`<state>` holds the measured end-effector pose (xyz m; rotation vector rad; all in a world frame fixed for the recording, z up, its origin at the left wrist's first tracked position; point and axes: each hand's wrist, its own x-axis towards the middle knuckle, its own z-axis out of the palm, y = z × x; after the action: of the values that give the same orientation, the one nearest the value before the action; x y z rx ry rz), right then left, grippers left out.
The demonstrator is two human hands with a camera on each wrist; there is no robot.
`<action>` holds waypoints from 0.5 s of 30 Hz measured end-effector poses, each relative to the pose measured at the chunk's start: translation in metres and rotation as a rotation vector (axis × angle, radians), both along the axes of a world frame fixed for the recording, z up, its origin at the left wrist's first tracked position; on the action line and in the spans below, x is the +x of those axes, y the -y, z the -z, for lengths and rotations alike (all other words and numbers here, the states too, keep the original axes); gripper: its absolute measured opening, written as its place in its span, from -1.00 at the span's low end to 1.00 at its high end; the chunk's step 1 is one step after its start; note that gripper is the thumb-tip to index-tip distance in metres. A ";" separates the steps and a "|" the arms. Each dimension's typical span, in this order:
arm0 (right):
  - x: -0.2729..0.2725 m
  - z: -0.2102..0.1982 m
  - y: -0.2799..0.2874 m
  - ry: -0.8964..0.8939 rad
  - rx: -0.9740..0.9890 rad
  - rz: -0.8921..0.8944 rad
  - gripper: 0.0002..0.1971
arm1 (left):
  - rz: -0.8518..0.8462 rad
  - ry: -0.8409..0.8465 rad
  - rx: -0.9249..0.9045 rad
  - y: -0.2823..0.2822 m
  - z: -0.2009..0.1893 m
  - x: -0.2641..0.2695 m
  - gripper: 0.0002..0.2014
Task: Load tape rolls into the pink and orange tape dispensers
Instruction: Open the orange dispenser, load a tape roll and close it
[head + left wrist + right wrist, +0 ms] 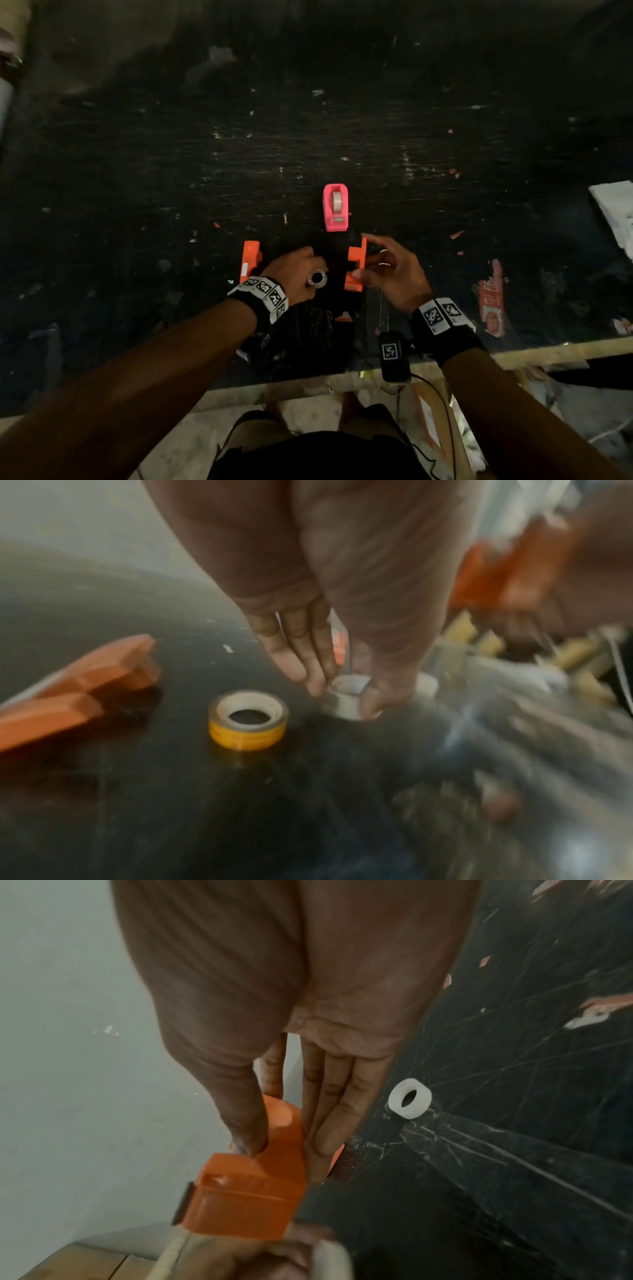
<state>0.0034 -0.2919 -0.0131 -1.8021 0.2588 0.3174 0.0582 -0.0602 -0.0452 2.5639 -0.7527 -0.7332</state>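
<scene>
Head view: on the black bench (308,137), the pink dispenser (336,207), already holding tape, stands just beyond both hands. The right hand (394,270) grips an orange dispenser half (356,265).

Left wrist view: the left hand (342,642) pinches a white spool (347,700) beside the yellow tape roll (247,719).

Right wrist view: a white ring (409,1098) lies beside the right hand's fingers (342,1110)

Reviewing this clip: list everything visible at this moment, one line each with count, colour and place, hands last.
Pink dispenser: 1, pink, tape roll inside, table centre beyond the hands.
Orange dispenser half: 1, orange, held by the right hand.
Other orange half: 1, orange, lying left of the left hand.
Tape roll: 1, clear on yellow-printed core, flat on the table.
White spool: 1, white, between left fingertips.
White ring: 1, white, flat on the table.
Table: 1, black, scratched, littered with scraps.
Left hand: pinching the spool.
Right hand: gripping the orange half.
</scene>
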 end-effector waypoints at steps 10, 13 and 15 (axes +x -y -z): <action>-0.004 -0.018 -0.008 0.068 0.042 -0.069 -0.25 | -0.673 -0.723 -0.719 -0.020 -0.035 -0.003 -0.78; -0.003 -0.026 -0.017 0.114 0.060 -0.106 -0.24 | -0.670 -0.763 -0.745 -0.026 -0.040 -0.009 -0.78; -0.003 -0.028 -0.023 0.140 0.062 -0.141 -0.23 | -0.680 -0.768 -0.767 -0.028 -0.041 -0.011 -0.62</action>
<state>0.0009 -0.2693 0.0151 -1.7753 0.0235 0.2937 0.0469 -0.0326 -0.0038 1.4864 0.1076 -0.8636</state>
